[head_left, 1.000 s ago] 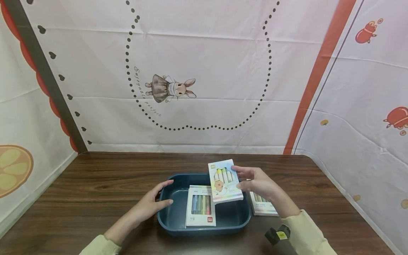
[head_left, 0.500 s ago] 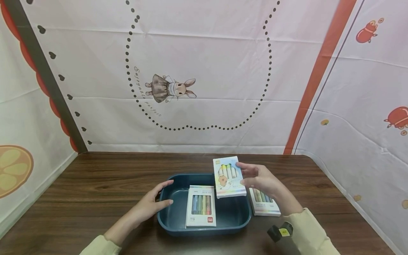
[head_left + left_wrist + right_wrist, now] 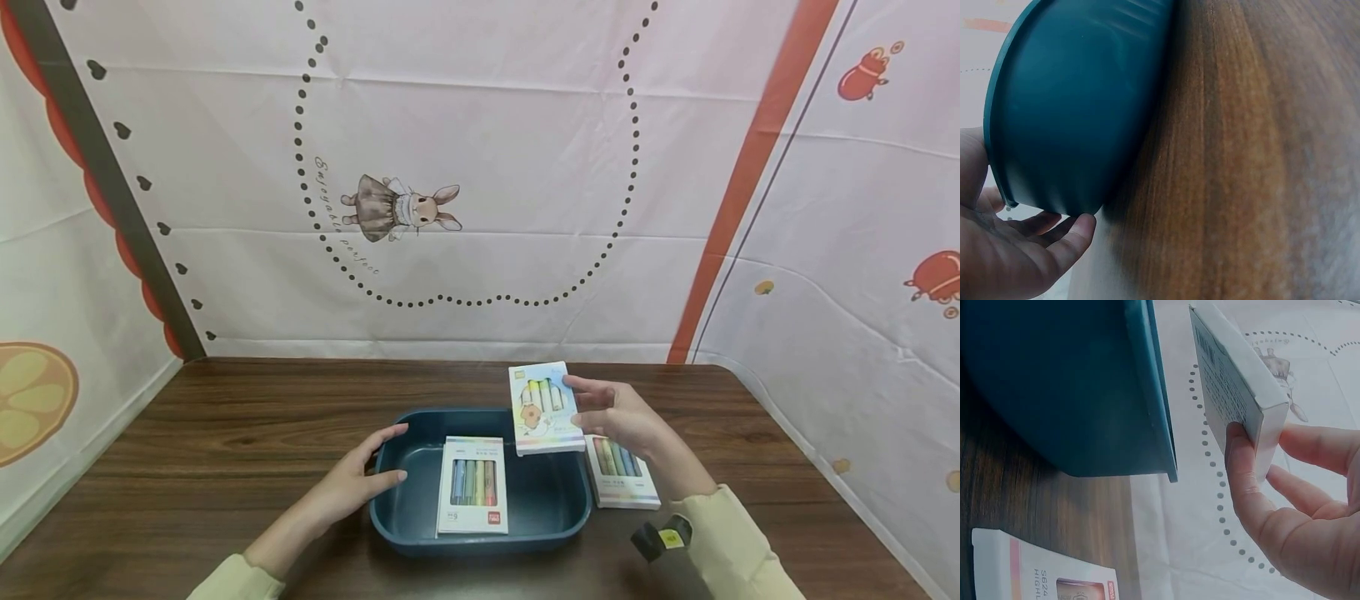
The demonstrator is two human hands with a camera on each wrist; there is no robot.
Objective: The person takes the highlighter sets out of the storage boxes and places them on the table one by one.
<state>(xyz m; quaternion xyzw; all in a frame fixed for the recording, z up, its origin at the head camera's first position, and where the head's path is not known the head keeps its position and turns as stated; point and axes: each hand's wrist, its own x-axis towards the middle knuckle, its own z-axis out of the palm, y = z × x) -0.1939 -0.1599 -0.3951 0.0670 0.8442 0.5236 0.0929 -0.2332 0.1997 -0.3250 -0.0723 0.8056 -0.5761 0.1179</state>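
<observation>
My left hand (image 3: 345,479) holds the left end of a dark blue-green plastic basin (image 3: 472,546), thumb and forefinger over its rim. In the left wrist view its other fingertips touch the outer end wall. My right hand (image 3: 618,417) pinches a white box of markers (image 3: 547,408) by its right edge, above the basin's back right part. Yellow and green caps show through its window, over a cartoon print. In the right wrist view the thumb presses the printed back (image 3: 1222,387). Inside the basin lies another white box (image 3: 472,521) with blue, green, yellow and red pens.
A third white box (image 3: 626,492), printed "HIGHL" in the right wrist view, lies on the wooden table (image 3: 262,417) against the basin's right side. Beside the right sleeve is a black object (image 3: 660,540) with a yellow label. Patterned cloth (image 3: 525,167) hangs behind and at both sides.
The right hand has moved the box of markers up and to the right, away from the box in the basin. More of the box on the table now shows. The left hand has stayed put.
</observation>
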